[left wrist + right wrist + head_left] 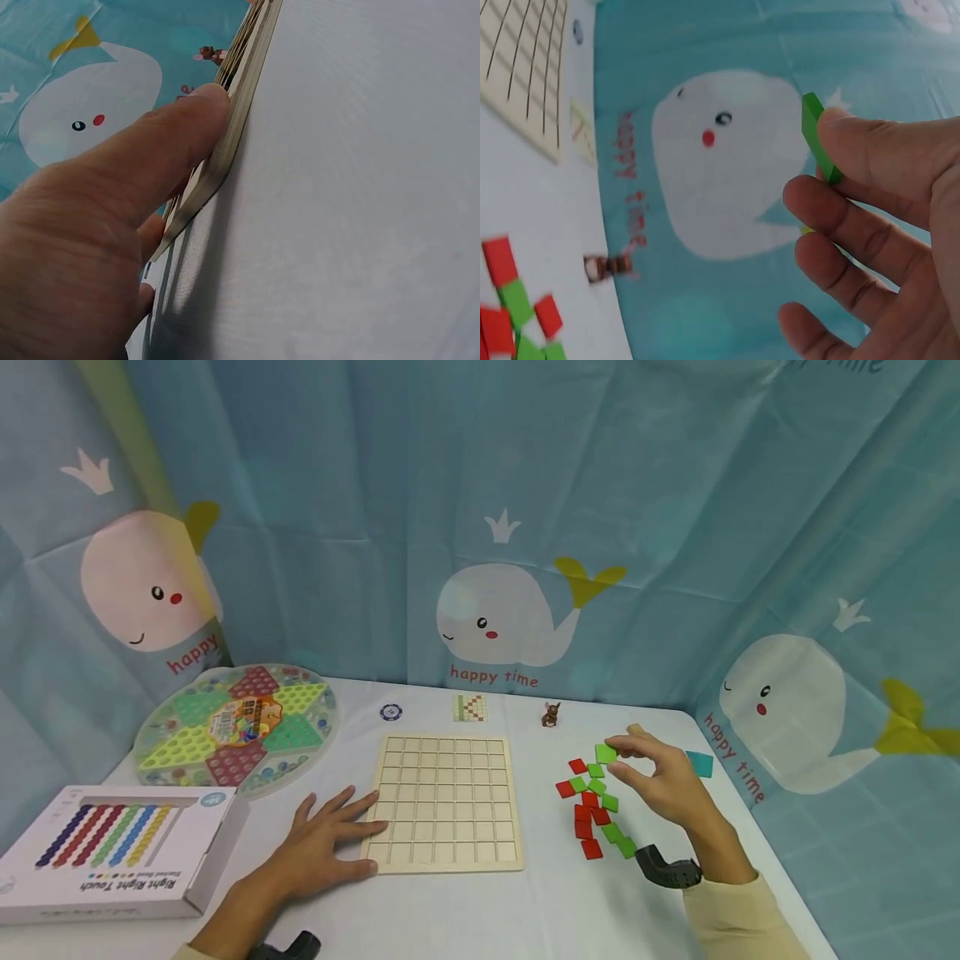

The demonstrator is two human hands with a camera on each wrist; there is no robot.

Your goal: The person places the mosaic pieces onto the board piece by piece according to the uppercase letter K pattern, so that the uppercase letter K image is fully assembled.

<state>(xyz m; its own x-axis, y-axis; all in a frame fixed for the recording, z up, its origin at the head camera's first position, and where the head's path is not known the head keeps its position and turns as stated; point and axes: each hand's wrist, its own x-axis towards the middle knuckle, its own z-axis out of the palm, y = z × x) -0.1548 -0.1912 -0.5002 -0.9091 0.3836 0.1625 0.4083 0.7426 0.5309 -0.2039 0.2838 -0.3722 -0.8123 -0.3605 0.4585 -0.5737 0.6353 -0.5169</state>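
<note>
My right hand (660, 772) pinches a green square tile (819, 139) between thumb and finger, raised above the table. Below and left of it lies a loose cluster of red tiles (583, 821) and green tiles (611, 832). My left hand (322, 843) is spread with its fingers straight, the fingertips resting on the left edge of a wooden grid board (446, 802). In the left wrist view the thumb (172, 139) presses on the rim of the board (240, 112). The board's square cells hold no tiles.
A white bead-toy box (112, 852) and a round Chinese checkers board (240, 727) stand at the left. Along the back are a poker chip (391, 712), a small patterned card (470, 708) and a brown animal figurine (551, 714). A teal piece (700, 764) lies behind the right hand.
</note>
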